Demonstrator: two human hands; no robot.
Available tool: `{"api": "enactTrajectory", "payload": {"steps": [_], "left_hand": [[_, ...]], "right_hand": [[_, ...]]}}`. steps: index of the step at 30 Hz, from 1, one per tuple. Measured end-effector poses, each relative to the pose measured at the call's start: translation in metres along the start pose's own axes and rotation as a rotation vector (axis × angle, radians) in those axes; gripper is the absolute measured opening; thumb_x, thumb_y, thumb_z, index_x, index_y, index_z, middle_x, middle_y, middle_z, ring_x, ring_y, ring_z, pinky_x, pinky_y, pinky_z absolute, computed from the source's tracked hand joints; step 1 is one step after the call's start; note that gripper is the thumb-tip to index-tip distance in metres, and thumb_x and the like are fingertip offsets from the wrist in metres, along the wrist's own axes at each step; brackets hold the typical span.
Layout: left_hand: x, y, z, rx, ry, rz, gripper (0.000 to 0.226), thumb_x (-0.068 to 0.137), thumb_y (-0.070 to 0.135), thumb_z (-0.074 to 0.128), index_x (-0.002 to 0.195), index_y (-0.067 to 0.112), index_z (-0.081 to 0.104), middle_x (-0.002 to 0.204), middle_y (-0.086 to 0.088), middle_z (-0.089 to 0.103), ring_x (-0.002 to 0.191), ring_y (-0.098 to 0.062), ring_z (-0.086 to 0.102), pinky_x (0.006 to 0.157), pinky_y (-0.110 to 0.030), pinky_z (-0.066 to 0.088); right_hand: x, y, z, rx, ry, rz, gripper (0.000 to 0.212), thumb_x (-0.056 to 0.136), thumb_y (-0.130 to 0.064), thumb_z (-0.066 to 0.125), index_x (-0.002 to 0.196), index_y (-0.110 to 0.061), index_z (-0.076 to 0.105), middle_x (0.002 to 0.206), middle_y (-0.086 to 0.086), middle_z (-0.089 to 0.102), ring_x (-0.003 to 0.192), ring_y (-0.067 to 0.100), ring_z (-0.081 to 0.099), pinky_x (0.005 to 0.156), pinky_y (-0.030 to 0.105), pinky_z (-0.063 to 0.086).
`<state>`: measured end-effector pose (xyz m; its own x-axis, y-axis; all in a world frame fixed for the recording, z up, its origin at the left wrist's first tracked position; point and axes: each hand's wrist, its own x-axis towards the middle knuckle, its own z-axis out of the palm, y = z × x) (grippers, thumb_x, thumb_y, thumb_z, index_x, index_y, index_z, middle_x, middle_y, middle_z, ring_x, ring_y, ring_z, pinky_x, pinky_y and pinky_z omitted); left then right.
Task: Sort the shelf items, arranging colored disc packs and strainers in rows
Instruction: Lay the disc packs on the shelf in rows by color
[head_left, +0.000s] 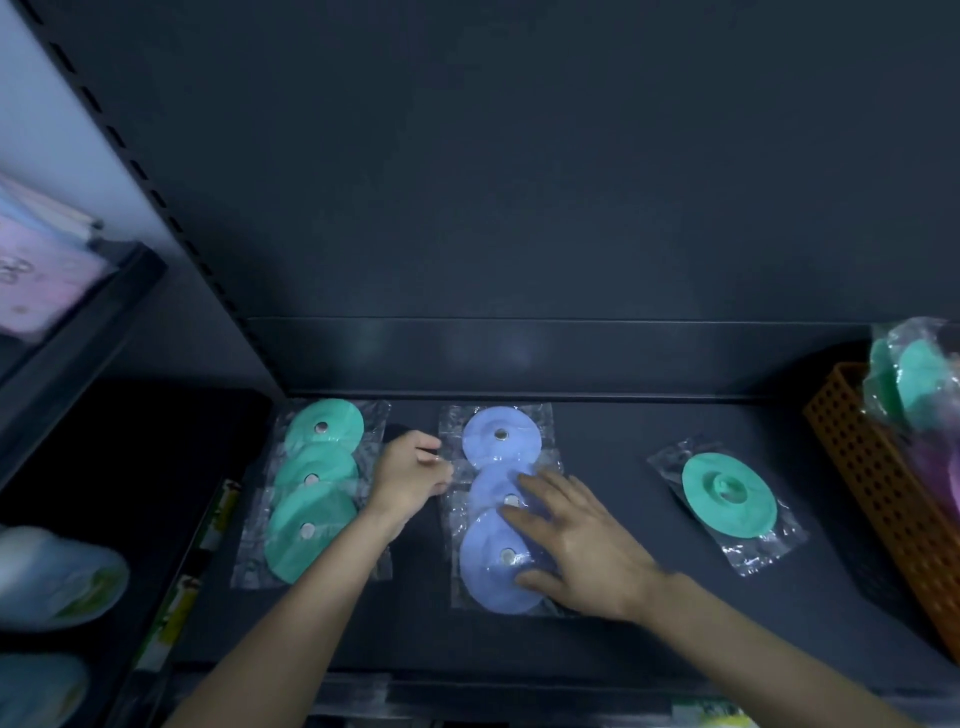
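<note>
**Shelf sorting, head view, front to back.** Nearest the shelf (649, 613) front edge, the right hand (576, 545) lies flat with fingers straight and spread. It presses on the near and middle packs of the blue disc packs (485, 571) and grasps nothing. Just beyond and to the left, the left hand (408, 480) sits in the gap between the two rows with its fingers curled at the film edge of the blue row. Whether it pinches that film cannot be told.

The blue row holds three overlapping packs running front to back. The green disc packs (311, 491) form a matching row of three, left of the blue row and apart from it. A single green disc pack (729, 493) lies askew well to the right, outside either row. At the far right an orange perforated basket (878, 483) holds further bagged discs (917, 382), green and seemingly purple. A low dark back lip (519, 345) closes the shelf behind.

**Progress (judged).** Two colour rows are laid, and the blue one appears to be under final straightening. The stray green pack and the basket contents remain unsorted. No strainer can be identified, so that part seems not yet begun.
</note>
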<state>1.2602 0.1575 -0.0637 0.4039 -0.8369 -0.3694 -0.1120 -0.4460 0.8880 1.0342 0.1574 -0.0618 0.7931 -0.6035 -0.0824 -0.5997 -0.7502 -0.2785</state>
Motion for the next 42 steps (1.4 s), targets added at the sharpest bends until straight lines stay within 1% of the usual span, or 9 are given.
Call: {"api": "enactTrajectory", "payload": {"steps": [3,7,10,16,23,28,33,37,42], "left_hand": [[0.006,-0.001,-0.002,0.196,0.074,0.075,0.031,0.082,-0.004,0.060,0.112,0.001,0.057,0.082,-0.011,0.064,0.066,-0.023,0.059,0.073,-0.036,0.053],[0.018,0.005,-0.009,0.442,0.145,0.189,0.027,0.083,0.007,0.062,0.110,0.010,0.061,0.090,-0.004,0.068,0.078,-0.015,0.059,0.072,-0.023,0.041],[0.025,0.008,-0.013,0.451,0.130,0.158,0.027,0.084,0.008,0.061,0.111,0.010,0.061,0.094,-0.006,0.068,0.080,-0.018,0.061,0.073,-0.023,0.043],[0.027,0.005,-0.014,0.447,0.100,0.119,0.020,0.087,0.011,0.060,0.106,0.006,0.064,0.097,-0.012,0.070,0.089,-0.028,0.067,0.084,-0.036,0.053],[0.006,0.019,-0.002,0.894,0.161,0.469,0.040,0.089,0.018,0.056,0.127,0.008,0.048,0.123,-0.011,0.049,0.114,-0.031,0.049,0.091,-0.041,0.044],[-0.014,0.023,0.028,0.983,-0.020,0.606,0.041,0.093,0.018,0.047,0.134,0.012,0.045,0.139,-0.003,0.040,0.129,-0.023,0.037,0.100,-0.034,0.039],[-0.037,0.031,0.083,1.015,-0.196,0.931,0.035,0.088,0.015,0.058,0.122,0.008,0.057,0.130,-0.004,0.055,0.128,-0.020,0.047,0.105,-0.027,0.035],[-0.040,0.040,0.138,1.050,-0.370,1.047,0.053,0.094,0.016,0.047,0.144,0.014,0.033,0.153,-0.001,0.031,0.145,-0.016,0.017,0.116,-0.022,0.009],[-0.045,0.055,0.206,1.182,-0.525,1.217,0.070,0.088,0.001,0.044,0.149,0.022,0.018,0.159,-0.003,0.008,0.147,-0.022,0.002,0.118,-0.030,0.002]], "right_hand": [[0.007,0.004,0.011,0.033,-0.042,0.051,0.069,0.087,-0.061,0.043,0.148,-0.037,0.019,0.160,0.002,0.001,0.146,0.022,-0.010,0.117,0.040,-0.003],[0.028,0.002,0.011,0.072,-0.032,0.067,0.071,0.087,-0.060,0.046,0.148,-0.036,0.020,0.160,0.004,0.004,0.147,0.023,-0.007,0.119,0.040,0.002],[0.039,0.002,0.008,0.072,-0.026,0.079,0.071,0.086,-0.060,0.048,0.148,-0.035,0.022,0.160,0.004,0.006,0.147,0.024,-0.005,0.119,0.042,0.003],[0.041,0.001,0.010,0.001,-0.022,0.079,0.071,0.086,-0.061,0.046,0.147,-0.036,0.021,0.159,0.005,0.008,0.146,0.025,-0.003,0.117,0.047,-0.003],[0.040,-0.002,0.001,0.059,0.020,0.085,0.072,0.085,-0.062,0.047,0.147,-0.033,0.023,0.159,0.003,0.009,0.146,0.023,-0.002,0.117,0.044,-0.003],[0.002,0.019,-0.014,0.111,0.187,0.294,0.066,0.091,-0.045,0.053,0.146,-0.018,0.031,0.156,0.009,0.020,0.146,0.027,0.007,0.119,0.036,0.007],[-0.055,0.052,-0.044,0.162,0.406,0.524,0.043,0.084,-0.015,0.067,0.124,-0.002,0.057,0.139,0.020,0.047,0.135,0.034,0.038,0.110,0.031,0.025],[-0.093,0.074,-0.073,0.139,0.493,0.612,0.041,0.086,-0.014,0.065,0.124,-0.003,0.058,0.143,0.020,0.042,0.139,0.032,0.032,0.109,0.033,0.028],[-0.135,0.100,-0.109,0.040,0.625,0.673,0.038,0.078,-0.007,0.072,0.114,0.004,0.063,0.132,0.026,0.051,0.128,0.039,0.046,0.105,0.041,0.035]]}}
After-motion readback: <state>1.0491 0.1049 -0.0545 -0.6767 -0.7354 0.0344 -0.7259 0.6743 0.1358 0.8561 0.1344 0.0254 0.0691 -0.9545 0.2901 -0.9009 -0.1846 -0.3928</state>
